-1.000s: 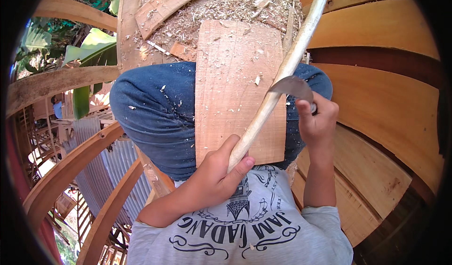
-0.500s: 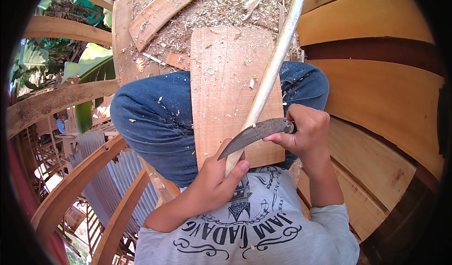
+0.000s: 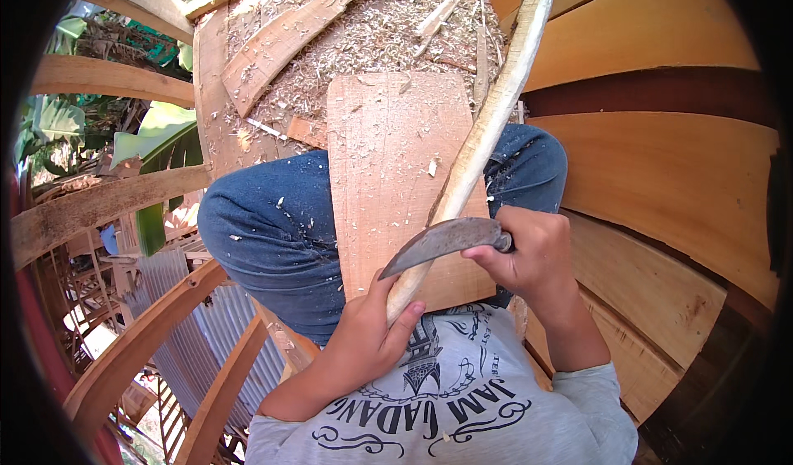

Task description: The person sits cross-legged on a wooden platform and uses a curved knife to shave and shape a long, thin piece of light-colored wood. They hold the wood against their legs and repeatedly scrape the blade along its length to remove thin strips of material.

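My left hand [image 3: 368,329] is closed round the near end of a long, pale wooden pole [image 3: 487,135], which slants up and away to the far right. Dark, rough bark-like wood shows along one side of the pole. In my right hand [image 3: 533,250] is the handle of a curved knife [image 3: 442,244]. Its dark blade lies across the pole just beyond my left hand, the tip pointing left, close to my left fingers. Under the pole, a flat wooden board [image 3: 388,151] rests across my lap, with a few shavings on it.
Wood shavings [image 3: 330,52] cover the floor ahead, with a curved plank [image 3: 289,40] and small offcuts among them. Curved wooden ribs [image 3: 140,333] rise on the left, corrugated metal sheets [image 3: 178,300] beyond them. Broad planks [image 3: 652,168] form a wall on the right.
The pole has turned in my left hand, so its dark, rough side now shows. The knife has shifted slightly toward me and left, still across the pole. My view has tilted a little.
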Demonstrator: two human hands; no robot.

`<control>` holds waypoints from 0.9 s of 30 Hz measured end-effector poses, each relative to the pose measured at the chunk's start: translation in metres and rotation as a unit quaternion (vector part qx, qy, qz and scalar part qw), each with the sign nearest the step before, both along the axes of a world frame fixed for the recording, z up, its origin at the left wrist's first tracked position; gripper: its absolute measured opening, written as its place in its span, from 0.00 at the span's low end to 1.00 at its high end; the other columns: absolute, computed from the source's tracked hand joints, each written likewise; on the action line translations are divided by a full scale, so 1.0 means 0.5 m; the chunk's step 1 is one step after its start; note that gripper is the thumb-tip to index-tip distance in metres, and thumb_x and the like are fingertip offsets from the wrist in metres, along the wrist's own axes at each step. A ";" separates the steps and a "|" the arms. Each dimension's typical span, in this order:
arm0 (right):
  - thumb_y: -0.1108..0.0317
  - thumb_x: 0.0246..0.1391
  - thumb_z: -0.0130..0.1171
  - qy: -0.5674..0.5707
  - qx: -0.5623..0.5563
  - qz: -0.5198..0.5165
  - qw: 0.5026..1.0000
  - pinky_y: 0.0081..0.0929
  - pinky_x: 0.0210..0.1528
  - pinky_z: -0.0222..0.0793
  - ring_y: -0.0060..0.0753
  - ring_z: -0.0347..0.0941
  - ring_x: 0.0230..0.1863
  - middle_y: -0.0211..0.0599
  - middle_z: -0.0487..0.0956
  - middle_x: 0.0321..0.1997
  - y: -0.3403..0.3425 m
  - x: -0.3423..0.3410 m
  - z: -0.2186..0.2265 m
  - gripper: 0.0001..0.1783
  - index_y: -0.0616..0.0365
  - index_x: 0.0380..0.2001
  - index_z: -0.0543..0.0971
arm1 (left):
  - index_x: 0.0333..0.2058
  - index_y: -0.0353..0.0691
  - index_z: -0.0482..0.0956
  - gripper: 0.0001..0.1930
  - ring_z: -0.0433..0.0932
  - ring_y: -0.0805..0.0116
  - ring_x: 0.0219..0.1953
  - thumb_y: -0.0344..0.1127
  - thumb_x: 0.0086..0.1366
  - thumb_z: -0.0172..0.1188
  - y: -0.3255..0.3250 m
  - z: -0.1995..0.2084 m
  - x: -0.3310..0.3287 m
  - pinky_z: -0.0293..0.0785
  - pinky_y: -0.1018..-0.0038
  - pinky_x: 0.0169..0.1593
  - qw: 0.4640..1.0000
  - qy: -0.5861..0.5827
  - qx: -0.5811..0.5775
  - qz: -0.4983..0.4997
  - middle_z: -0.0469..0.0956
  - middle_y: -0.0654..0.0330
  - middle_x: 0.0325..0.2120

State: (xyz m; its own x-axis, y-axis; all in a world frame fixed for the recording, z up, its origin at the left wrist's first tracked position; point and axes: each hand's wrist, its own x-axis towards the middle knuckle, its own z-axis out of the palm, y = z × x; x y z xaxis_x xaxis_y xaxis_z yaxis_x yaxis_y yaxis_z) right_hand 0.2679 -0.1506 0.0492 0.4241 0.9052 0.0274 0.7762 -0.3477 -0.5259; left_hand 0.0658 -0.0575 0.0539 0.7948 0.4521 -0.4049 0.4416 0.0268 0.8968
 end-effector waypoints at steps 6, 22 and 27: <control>0.37 0.46 0.60 0.019 0.015 -0.200 0.979 0.35 0.18 0.62 0.45 0.68 0.14 0.40 0.66 0.09 0.016 0.116 0.011 0.34 0.60 0.12 0.69 | 0.44 0.29 0.65 0.17 0.79 0.44 0.26 0.34 0.62 0.56 -0.007 0.007 -0.018 0.73 0.62 0.27 0.997 0.065 -0.003 -0.032 0.75 0.41 0.20; 0.49 0.52 0.59 0.018 0.013 0.075 0.997 0.32 0.18 0.63 0.43 0.71 0.15 0.41 0.70 0.13 0.017 0.026 -0.011 0.24 0.61 0.19 0.74 | 0.41 0.29 0.68 0.18 0.78 0.47 0.23 0.41 0.63 0.56 0.015 -0.050 -0.075 0.73 0.64 0.26 0.984 0.007 0.177 -0.002 0.75 0.44 0.21; 0.48 0.50 0.60 0.050 0.065 -0.085 0.993 0.31 0.17 0.64 0.42 0.70 0.15 0.39 0.71 0.14 0.030 0.031 -0.058 0.24 0.59 0.17 0.72 | 0.41 0.29 0.69 0.20 0.77 0.49 0.21 0.44 0.65 0.52 0.044 -0.082 -0.088 0.71 0.65 0.25 0.979 0.018 0.201 0.009 0.73 0.47 0.20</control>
State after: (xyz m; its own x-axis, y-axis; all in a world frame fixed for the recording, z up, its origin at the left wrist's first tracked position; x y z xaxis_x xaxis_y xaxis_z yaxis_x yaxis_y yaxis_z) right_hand 0.2832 -0.1353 0.0200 0.5769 0.8119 0.0895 0.6543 -0.3938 -0.6456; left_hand 0.0216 -0.0355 0.0127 0.7739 0.5942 -0.2192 0.4758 -0.3170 0.8205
